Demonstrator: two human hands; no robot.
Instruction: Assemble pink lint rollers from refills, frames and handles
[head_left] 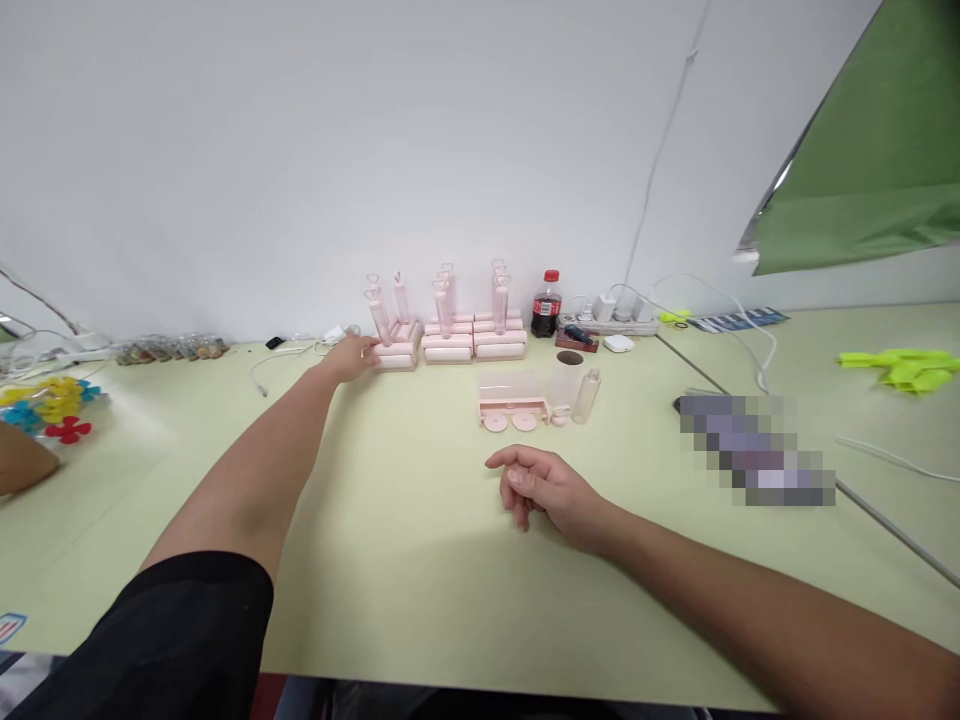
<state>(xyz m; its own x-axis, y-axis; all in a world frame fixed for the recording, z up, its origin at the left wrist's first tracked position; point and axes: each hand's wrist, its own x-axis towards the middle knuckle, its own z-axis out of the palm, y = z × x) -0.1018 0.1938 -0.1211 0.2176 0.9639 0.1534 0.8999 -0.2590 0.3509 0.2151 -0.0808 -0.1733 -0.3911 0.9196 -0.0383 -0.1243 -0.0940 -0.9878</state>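
My left hand [351, 360] reaches far out to the back of the table, its fingertips closed on the left end of a pink box [395, 358]. Clear tubes with heart-shaped tops [379, 315] stand upright on that box. Nearer to me, my right hand [551, 490] hovers over the table with nothing in it, index finger stretched out and the others loosely bent. Just beyond it lies an opened pink case [514, 408] with two round pink discs [510, 423] in front. Beside the case are a translucent cylinder [566, 380], a small clear bottle [586, 397] and a small pink piece [559, 416].
More pink boxes with tubes [501, 345] line the wall. A cola bottle [546, 305], power strip [622, 326] and white cables stand to their right. A pixelated dark object [750, 450] lies at right. Colourful flower pieces [67, 430] and another person's arm [22, 460] are at left.
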